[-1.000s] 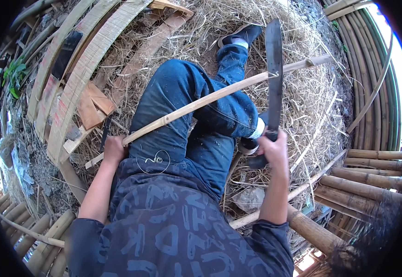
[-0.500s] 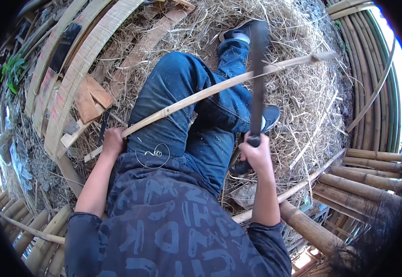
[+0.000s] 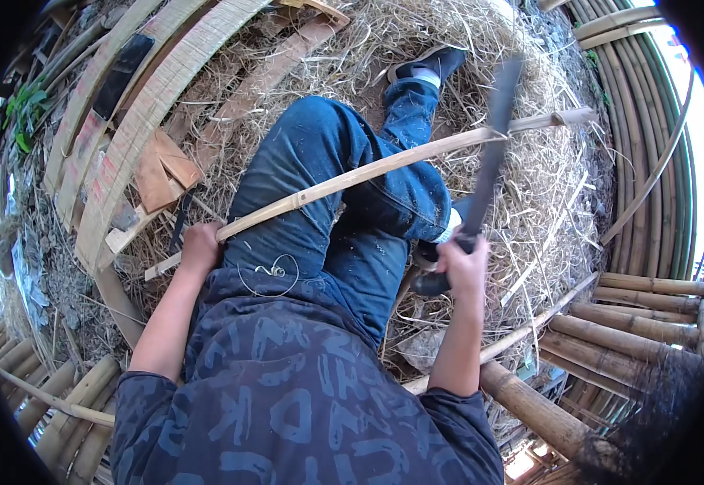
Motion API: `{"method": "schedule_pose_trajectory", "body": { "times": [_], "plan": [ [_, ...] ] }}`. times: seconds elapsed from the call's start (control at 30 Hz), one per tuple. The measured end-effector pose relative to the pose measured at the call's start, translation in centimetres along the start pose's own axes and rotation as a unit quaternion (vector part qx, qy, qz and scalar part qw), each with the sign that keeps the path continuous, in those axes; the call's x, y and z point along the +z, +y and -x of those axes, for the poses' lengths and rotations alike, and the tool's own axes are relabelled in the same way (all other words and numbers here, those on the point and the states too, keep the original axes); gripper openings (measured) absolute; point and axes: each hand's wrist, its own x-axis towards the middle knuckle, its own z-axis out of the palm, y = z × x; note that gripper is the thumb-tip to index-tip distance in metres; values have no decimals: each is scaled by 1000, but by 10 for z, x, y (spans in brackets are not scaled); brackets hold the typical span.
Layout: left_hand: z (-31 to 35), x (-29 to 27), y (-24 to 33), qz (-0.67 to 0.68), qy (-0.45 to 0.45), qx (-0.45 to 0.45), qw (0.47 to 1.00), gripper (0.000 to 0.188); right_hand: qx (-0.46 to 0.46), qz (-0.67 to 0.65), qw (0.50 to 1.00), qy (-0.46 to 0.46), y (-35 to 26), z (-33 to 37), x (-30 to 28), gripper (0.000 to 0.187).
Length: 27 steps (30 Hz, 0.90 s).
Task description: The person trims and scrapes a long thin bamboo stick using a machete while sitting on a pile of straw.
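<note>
My left hand (image 3: 201,246) is closed around the near end of a long bamboo strip (image 3: 352,176). The strip lies slantwise over my legs and rises to the far right, its pale body turning darker toward the far end. My right hand (image 3: 463,265) grips the black handle of a machete (image 3: 493,153) with a long dark blade. That blade points away from me and crosses the strip well right of my knee, at the change of colour. A thin curl of shaving (image 3: 274,271) lies in my lap.
Straw-like shavings (image 3: 529,242) cover the ground around my legs. Wooden planks (image 3: 138,137) and a brown wood block (image 3: 162,170) lie on the left. Bamboo poles (image 3: 634,145) line the right side, with thick bamboo rails (image 3: 542,408) at lower right. A stone (image 3: 421,347) sits by my right hip.
The machete and my right hand have moved right, the blade sliding along the strip toward its far end and tilting to the right. My left hand has stayed nearly in place.
</note>
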Motion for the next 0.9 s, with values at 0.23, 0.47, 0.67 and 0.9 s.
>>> {"method": "schedule_pose_trajectory", "body": {
  "times": [0.23, 0.47, 0.67, 0.9],
  "plan": [
    [1, 4, -14, -3, -20, -15, 1000, 13, 31, -56, 997, -45, 9, 17, 12, 17],
    [0, 4, -8, 7, -10, -13, 1000, 12, 31, -77, 996, -44, 22, 24, 14, 17],
    [2, 15, -18, 1, 8, -6, 1000, 12, 55, -123, 987, -89, 28, 35, 36, 17],
    [7, 1, -4, 2, 5, -14, 1000, 11, 39, -70, 989, -127, 38, 48, 59, 14]
  ]
}}
